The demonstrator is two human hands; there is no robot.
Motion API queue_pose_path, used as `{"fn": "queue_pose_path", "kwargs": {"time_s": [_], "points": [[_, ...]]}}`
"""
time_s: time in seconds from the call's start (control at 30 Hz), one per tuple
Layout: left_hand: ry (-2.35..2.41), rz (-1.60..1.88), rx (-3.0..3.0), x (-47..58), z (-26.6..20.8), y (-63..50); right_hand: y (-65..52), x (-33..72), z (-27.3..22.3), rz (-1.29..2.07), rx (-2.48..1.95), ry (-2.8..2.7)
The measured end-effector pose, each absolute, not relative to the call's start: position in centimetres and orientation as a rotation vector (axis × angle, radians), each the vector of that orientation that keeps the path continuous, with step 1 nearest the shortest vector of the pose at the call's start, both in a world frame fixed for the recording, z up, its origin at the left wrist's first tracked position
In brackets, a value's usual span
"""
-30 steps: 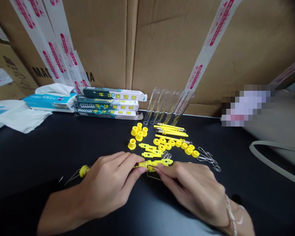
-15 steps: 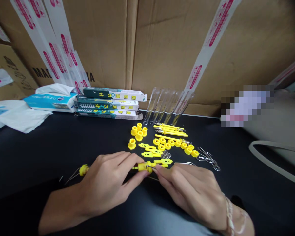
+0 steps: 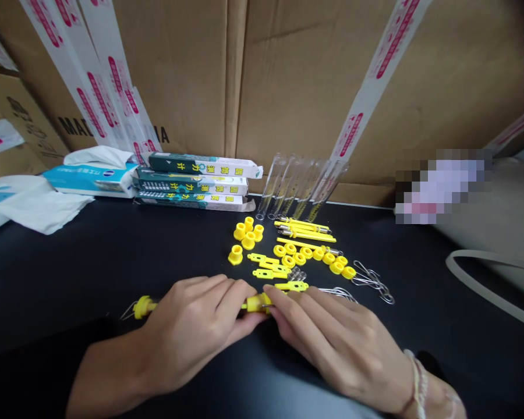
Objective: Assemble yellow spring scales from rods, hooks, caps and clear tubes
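Note:
My left hand [image 3: 196,326] is wrapped round a spring scale that lies crosswise. The scale's yellow cap [image 3: 143,306] with a thin wire loop sticks out to the left of that hand. At the other end a yellow fitting [image 3: 257,302] shows between my two hands. My right hand [image 3: 332,337] is closed in a pinch at this fitting, its fingertips on a thin metal wire [image 3: 268,305] that touches it; most of the wire is hidden. Just beyond the fingers lie flat yellow plates [image 3: 271,273], small springs [image 3: 297,274] and metal hooks [image 3: 338,293].
Yellow flanged caps [image 3: 244,233], yellow rings [image 3: 290,256], yellow rods with springs [image 3: 305,230] and more metal hooks [image 3: 371,281] lie behind. Clear tubes [image 3: 303,186] lean on a cardboard box [image 3: 310,75]. Printed boxes [image 3: 196,183] and tissue packs [image 3: 91,177] stand at left.
My right fingers have moved over the yellow fitting and now cover more of the metal wire. The left hand has hardly moved; the scale's left cap has shifted slightly left.

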State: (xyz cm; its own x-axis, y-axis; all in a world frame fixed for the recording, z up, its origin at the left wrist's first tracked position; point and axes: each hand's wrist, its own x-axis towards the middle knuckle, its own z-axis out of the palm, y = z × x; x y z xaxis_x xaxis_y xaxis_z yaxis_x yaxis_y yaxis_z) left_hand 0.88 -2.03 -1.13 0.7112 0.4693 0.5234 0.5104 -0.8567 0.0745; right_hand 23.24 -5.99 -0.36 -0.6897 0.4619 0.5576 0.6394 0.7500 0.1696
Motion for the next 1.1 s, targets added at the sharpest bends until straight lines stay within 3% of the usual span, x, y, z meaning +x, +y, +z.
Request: {"fn": "queue_pose_path", "kwargs": {"time_s": [0.4, 0.77, 1.1], "points": [[-0.941, -0.829, -2.804, 1.1, -0.9, -2.4, -4.9, 23.7, -0.8, -0.680, -0.502, -2.577], [-0.868, -0.833, -2.699, 1.4, -0.9, -2.4, -4.9, 23.6, -0.7, -0.725, -0.569, -2.522], [-0.787, -0.878, -2.649, 1.6, -0.6, -2.4, -4.9, 23.1, -0.7, -0.546, -0.670, -2.503]]}}
